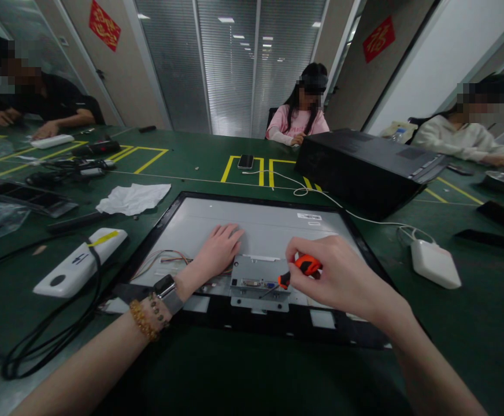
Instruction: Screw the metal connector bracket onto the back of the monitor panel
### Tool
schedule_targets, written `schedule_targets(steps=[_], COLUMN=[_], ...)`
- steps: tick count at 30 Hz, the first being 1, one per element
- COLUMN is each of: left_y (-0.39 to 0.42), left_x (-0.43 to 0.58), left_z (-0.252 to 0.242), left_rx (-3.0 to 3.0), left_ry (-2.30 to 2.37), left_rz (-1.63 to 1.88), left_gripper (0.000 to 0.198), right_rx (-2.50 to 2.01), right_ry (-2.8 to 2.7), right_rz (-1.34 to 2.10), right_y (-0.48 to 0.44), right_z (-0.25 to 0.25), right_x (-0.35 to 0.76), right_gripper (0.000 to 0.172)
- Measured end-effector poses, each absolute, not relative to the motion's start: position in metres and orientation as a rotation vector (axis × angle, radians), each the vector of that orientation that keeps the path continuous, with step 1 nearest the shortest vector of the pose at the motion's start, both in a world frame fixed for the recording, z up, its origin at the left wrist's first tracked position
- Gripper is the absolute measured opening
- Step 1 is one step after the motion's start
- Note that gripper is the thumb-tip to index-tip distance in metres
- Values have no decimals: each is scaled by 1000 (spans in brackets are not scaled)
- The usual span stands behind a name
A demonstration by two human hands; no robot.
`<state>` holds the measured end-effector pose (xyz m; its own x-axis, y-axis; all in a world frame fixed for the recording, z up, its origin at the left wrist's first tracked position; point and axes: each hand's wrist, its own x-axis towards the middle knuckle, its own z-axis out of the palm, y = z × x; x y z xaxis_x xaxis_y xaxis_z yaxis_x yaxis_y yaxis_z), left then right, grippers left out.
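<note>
A monitor panel [260, 216] with a black frame lies face down in front of me, its grey metal back upward. On its near part sits a metal bracket [252, 268] with a row of video ports. My right hand [334, 271] grips a red and black screwdriver [306, 266], whose thin shaft slants down-left to the bracket beside the blue port. Whether the tip touches a screw is too small to tell. Flat on the panel, just left of the bracket, rests my left hand [219, 248], fingers stretched out. Thin wires [165, 255] run near its wrist.
A white power strip [82, 263] and looped black cable [52, 346] lie left, with crumpled tissue [134, 198] behind. A large black casing [364, 167] stands back right. A white cable links a phone [245, 162] area to a white adapter [434, 263]. Several people sit around the table.
</note>
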<state>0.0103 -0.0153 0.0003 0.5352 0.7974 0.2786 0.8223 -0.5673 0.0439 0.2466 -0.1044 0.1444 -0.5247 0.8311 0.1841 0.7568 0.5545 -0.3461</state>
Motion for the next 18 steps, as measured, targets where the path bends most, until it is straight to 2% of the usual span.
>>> schedule_targets(steps=[6,18], left_y=[-16,-16], left_x=[11,11], left_z=[4,3], left_rx=[-2690,-2683], left_ry=[-1450,-1430], left_rz=[-363,-389], left_gripper=[33,32], right_rx=[-1466,-1487], right_ry=[-2477,-2511], right_rz=[130,118], right_y=[-98,-95], right_z=[145,142], right_x=[254,251], right_gripper=[9,9])
